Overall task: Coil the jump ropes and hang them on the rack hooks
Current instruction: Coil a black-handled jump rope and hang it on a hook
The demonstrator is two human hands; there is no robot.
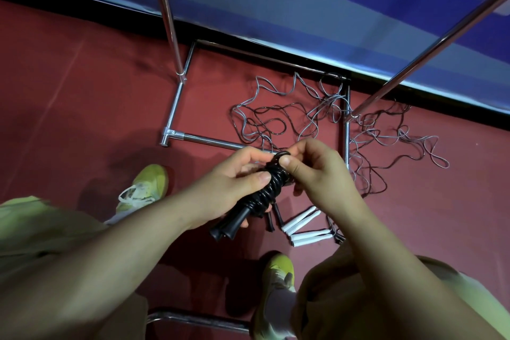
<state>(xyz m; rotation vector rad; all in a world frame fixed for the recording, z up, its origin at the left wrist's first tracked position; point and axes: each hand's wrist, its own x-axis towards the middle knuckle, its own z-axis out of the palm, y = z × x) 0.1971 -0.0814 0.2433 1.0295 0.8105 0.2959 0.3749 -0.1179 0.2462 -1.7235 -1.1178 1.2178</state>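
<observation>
**ropeguy:** so why the two-handed hold? The left hand (pixel 237 174) is wrapped round the middle of the black jump rope (pixel 269 188), which is already wound into a tight bundle, and the right hand (pixel 311 171) pinches the little loop at its top end. My guess is the left keeps the wraps from springing loose while the right tucks or shapes a loop for hanging

**matfloor:** makes sense, the bundle is up in the air over the red floor (pixel 82 91), handles pointing down. Counting: two black handles on the held rope, three white handles (pixel 302 225) lying on the floor, plus a tangle of loose ropes (pixel 317 119) round the metal rack (pixel 172 19). Can't tell how many ropes are in that mess, and no hooks in view
</observation>
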